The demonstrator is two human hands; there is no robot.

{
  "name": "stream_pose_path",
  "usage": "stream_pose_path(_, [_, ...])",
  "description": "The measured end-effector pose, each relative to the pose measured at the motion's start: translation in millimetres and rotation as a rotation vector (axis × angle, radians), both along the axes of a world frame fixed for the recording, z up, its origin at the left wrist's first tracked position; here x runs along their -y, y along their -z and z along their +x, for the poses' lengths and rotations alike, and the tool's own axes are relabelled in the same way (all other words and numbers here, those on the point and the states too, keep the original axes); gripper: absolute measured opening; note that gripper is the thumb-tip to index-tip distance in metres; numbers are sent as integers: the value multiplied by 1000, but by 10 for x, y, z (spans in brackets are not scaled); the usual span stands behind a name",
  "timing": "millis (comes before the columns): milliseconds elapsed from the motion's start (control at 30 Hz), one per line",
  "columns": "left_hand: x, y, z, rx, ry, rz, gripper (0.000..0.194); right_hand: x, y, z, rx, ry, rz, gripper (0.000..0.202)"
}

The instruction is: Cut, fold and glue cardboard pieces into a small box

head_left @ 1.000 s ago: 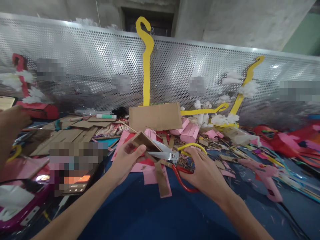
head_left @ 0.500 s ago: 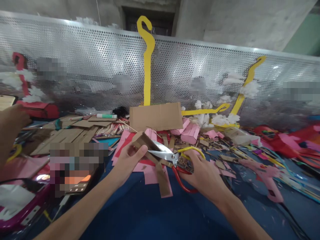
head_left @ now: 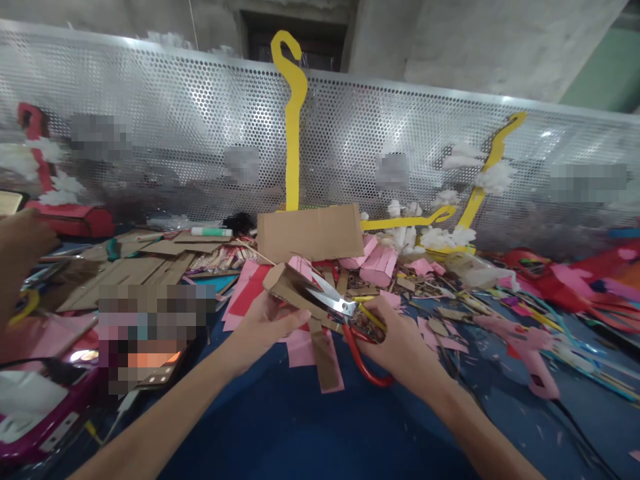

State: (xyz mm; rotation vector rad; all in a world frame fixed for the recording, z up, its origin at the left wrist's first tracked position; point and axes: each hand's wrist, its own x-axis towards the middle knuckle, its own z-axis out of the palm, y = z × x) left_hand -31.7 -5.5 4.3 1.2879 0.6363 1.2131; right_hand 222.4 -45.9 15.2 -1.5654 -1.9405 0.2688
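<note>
So the left hand (head_left: 260, 330) is pinching some folded cardboard (head_left: 287, 287) while the right hand (head_left: 404, 340) grips scissors (head_left: 344, 307) right at it.

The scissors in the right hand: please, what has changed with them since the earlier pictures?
The scissors have closed: the yellow handle moved down toward the red handle, bringing the blades together. The right hand still grips them; the left hand still holds the folded cardboard. The pink glue gun stayed put.

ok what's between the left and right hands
Head view: folded brown cardboard and metal scissors with red and yellow handles, above pink paper and a brown cardboard strip.
</note>
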Motion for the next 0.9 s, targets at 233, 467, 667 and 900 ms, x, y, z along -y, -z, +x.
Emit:
stream_pose_path(233, [-3, -53, -2, -10, -91, -85, 48, -5, 88, 0, -48, -26, -8, 35])
stream_pose_path(467, [-72, -100, -36, 215, -174, -122, 43, 11, 77, 20, -122, -52, -36, 50])
stream_pose_path(667, [-87, -87, -53, 235, -103, -144, 32, 25, 41, -16, -128, -69, -38, 41])
stream_pose_path(900, [-79, -99, -41, 252, -68, -168, 21, 36, 16, -61, -134, -71, -59, 33])
